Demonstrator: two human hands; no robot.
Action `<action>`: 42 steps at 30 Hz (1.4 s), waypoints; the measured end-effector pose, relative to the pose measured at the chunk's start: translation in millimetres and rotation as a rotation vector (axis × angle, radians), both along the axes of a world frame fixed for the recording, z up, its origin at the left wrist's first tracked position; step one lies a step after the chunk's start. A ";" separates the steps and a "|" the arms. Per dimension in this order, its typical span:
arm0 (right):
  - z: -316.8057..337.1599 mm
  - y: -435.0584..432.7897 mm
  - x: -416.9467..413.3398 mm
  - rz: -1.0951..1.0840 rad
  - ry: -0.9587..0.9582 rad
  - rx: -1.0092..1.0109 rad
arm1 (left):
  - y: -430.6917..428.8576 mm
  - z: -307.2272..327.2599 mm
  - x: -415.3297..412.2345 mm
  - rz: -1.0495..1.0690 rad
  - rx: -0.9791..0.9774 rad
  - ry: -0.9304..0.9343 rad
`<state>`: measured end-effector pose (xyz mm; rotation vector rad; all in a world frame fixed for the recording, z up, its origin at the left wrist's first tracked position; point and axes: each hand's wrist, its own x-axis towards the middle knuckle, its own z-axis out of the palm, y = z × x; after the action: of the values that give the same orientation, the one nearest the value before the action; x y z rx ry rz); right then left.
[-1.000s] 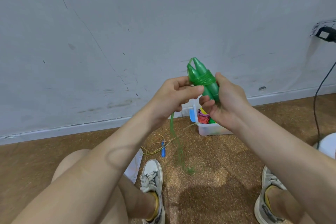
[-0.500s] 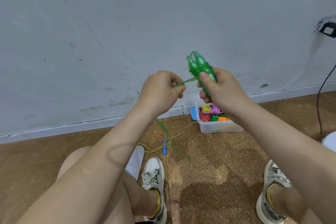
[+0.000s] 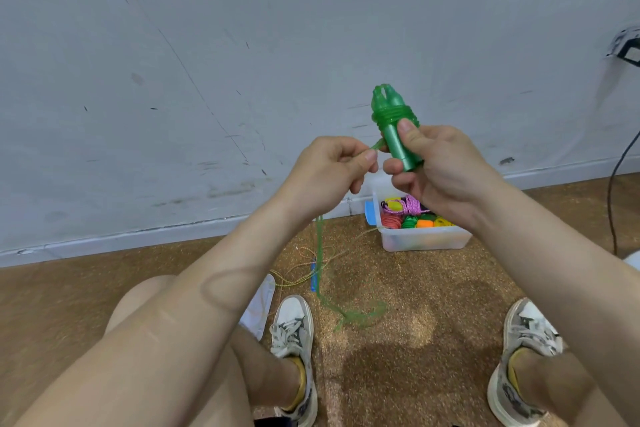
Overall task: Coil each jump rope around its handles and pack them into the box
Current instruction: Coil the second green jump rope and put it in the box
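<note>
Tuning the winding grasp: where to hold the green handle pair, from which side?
Grip the bare lower barrels of the green handle pair, below the coils, from the right. The pair stands near upright, tips up, coils banding its upper part, so a low hold leaves that band free. The right hand holds it so; the left hand pinches the rope feeding in from the left.

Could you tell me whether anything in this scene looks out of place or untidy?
Yes: a yellow rope with a blue handle lies loose and tangled on the floor beside the box, uncoiled, unlike the ropes packed inside.
</note>
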<state>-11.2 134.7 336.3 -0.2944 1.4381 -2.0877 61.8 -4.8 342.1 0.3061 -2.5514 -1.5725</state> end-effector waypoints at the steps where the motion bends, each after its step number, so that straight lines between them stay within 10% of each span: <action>1: -2.6 -1.5 1.3 -0.025 0.076 0.053 | -0.4 3.3 0.8 -0.009 -0.006 -0.030; 6: -14.5 -6.3 -0.5 -0.203 0.794 0.607 | -2.2 1.8 6.2 0.011 -0.794 0.153; 11: -10.9 -1.5 -3.0 -0.028 1.066 0.889 | -0.7 4.8 11.9 -0.032 -1.266 0.380; 22: 8.7 8.6 -0.4 -0.063 1.066 0.950 | -5.4 10.6 9.3 -0.182 -1.153 0.354; 30: 13.2 16.4 1.0 0.408 1.232 1.068 | -7.5 11.0 6.6 -0.126 -0.736 0.149; 42: 29.5 26.0 -3.7 0.716 0.745 0.641 | -14.7 28.0 14.1 -0.351 -0.224 -0.068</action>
<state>-14.8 160.7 365.9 -1.1899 1.9274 -0.8920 76.0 -19.6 370.1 -0.1219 -2.9248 -1.3696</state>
